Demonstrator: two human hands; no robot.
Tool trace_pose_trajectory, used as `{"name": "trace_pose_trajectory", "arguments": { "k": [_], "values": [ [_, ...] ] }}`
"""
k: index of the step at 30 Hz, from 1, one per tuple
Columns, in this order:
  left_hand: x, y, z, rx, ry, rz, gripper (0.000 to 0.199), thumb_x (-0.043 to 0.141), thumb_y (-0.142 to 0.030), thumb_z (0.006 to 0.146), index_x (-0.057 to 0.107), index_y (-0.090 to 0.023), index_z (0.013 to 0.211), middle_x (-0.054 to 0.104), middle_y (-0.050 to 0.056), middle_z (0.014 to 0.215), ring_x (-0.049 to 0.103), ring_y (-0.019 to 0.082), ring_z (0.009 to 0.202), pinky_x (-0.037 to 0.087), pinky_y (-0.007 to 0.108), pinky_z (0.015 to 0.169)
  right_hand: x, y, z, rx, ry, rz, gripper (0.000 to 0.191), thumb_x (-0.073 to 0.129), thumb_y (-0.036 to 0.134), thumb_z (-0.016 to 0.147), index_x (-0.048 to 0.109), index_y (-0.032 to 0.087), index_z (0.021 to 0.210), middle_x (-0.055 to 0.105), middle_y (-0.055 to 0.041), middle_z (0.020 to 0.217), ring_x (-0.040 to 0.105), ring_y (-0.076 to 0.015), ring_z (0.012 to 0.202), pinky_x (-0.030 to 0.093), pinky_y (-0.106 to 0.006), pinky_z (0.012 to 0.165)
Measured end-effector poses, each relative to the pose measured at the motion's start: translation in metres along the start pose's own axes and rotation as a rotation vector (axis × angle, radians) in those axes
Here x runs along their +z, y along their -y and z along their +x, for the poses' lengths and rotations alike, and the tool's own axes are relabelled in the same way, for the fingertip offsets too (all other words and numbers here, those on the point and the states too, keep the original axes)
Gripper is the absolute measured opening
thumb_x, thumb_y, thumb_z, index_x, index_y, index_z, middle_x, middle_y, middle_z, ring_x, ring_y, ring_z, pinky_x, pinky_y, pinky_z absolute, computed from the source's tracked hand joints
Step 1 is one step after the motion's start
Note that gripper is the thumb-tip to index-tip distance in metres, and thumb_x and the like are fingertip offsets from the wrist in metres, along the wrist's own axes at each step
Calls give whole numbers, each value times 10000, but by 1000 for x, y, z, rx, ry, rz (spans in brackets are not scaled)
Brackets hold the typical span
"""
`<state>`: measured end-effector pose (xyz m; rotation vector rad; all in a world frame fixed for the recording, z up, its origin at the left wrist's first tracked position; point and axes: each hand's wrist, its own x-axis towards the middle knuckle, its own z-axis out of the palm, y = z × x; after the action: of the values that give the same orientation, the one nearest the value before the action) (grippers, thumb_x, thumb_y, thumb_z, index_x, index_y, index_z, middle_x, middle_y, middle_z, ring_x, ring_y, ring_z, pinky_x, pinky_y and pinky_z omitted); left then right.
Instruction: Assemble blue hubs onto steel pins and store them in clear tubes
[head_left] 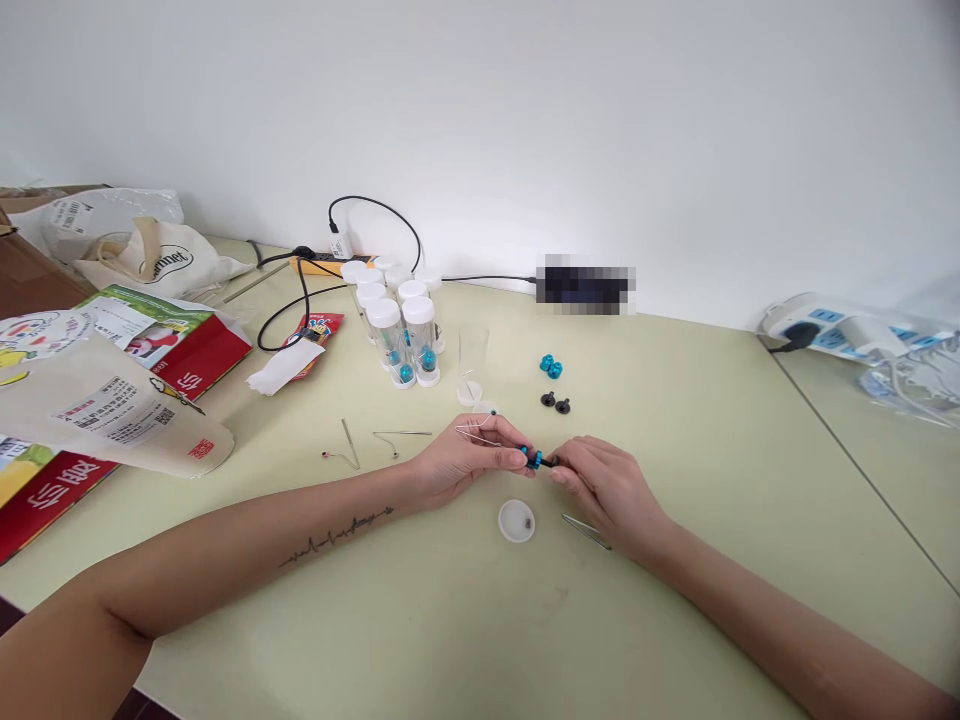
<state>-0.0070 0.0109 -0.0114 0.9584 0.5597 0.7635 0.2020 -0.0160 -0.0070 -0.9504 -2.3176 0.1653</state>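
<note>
My left hand is closed, pinching a small blue ridged knob between thumb and fingers. A thin bent wire lies across its fingers. From the right, my right hand pinches a small black stemmed part, whose tip meets the blue knob. Beneath the hands is a white round cap with a tiny dark piece inside. Metal tweezers lie beside my right hand. Further back are blue knobs and two black stemmed parts.
Several white-capped clear tubes stand behind; an open tube is beside them. Bent metal rods lie left. A plastic cup and red box crowd the left. Power strips and cables line the wall.
</note>
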Motion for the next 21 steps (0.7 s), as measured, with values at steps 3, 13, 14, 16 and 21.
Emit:
{"name": "trace_pose_trajectory", "arguments": {
  "k": [3,13,14,16,21],
  "values": [
    [0,1,1,6,-29,-19,193,750,-187,678,676,-117,842,692,53,826,658,152,770,459,310,822,2,-1,-1,4,-46,-4,103,422,238,943,511,191,923,580,-24,732,507,-132,633,397,-245,573],
    [1,-1,0,-4,-23,-15,196,763,-198,660,681,-123,822,698,52,814,657,152,758,457,330,835,1,0,0,9,-33,10,202,375,280,958,509,193,834,542,-6,644,468,-129,571,381,-246,536],
    [1,-1,1,-2,-34,-19,200,765,-201,658,680,-125,824,699,51,816,658,152,761,454,330,840,1,0,0,14,-48,7,153,397,265,951,514,194,883,565,-15,684,493,-132,602,395,-245,550],
    [0,0,1,2,-53,-20,208,766,-207,657,680,-126,828,700,51,818,659,153,764,451,330,847,2,0,0,19,-74,3,90,432,238,937,508,197,959,594,-29,749,525,-137,652,414,-245,575],
    [1,0,1,-1,-23,-5,201,765,-205,658,681,-121,819,699,56,812,656,155,753,460,328,824,1,-1,-1,9,-19,15,226,370,300,959,493,196,800,523,0,622,461,-129,553,373,-248,533]
  ]
}}
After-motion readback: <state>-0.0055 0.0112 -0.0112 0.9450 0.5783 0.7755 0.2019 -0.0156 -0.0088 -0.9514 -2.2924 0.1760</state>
